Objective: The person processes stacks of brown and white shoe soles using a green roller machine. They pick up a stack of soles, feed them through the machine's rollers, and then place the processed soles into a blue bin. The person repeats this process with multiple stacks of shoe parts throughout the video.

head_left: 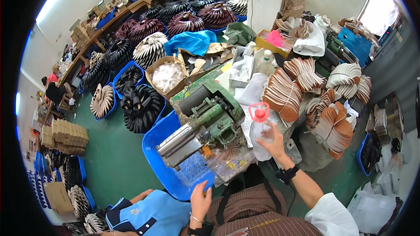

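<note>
My right hand (273, 144) is closed round a clear plastic bottle (261, 132) with a red cap and a red loop on top. It holds the bottle upright over the bench, to the right of a green machine (214, 113) with a metal roller. Papers lie behind the bottle. My left hand (201, 199) is low in the view, beside the near rim of a blue plastic tub (159, 148). Its fingers are loosely bent and partly apart, with nothing visible in them.
Tied stacks of brown and white soles (284, 94) crowd the bench's right side. Behind the machine stand an open carton (168, 76) and a white box (242, 67). Close on my left is a person in a blue shirt (151, 214). Blue tubs of black pieces (142, 107) stand farther left.
</note>
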`<state>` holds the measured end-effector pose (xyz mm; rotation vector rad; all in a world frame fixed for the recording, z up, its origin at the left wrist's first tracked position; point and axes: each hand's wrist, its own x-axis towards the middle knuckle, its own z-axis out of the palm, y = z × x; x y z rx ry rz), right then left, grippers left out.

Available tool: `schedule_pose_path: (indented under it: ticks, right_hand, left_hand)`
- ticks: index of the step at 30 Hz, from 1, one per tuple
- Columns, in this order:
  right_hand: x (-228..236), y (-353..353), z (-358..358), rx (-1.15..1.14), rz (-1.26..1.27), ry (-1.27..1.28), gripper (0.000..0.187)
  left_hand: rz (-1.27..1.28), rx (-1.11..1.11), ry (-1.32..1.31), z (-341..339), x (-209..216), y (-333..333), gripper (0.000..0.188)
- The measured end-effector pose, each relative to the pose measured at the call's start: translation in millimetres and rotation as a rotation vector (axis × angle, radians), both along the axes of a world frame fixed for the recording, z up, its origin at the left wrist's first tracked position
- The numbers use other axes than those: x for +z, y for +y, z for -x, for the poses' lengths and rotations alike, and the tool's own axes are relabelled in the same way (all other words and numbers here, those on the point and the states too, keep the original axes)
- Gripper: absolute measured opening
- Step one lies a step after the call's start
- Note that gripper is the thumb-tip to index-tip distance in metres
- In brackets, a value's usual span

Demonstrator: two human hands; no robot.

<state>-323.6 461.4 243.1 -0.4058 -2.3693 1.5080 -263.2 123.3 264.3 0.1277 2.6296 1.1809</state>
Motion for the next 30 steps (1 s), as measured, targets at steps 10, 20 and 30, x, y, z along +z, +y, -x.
schedule_pose_path:
  ticks: [10, 20, 30]
  right_hand:
    - [32, 86, 236, -0.031, 0.034, 0.433, 0.068]
    - [-128, 122, 327, -0.02, -0.11, 0.082, 0.064]
    - [-79, 89, 161, -0.374, 1.333, -0.212, 0.057]
  left_hand:
    - [0.487, -0.167, 0.422, 130, 41, 179, 0.057]
    - [0.804, -0.083, 0.217, 102, 25, 237, 0.072]
    - [1.011, -0.088, 0.225, 92, 29, 260, 0.068]
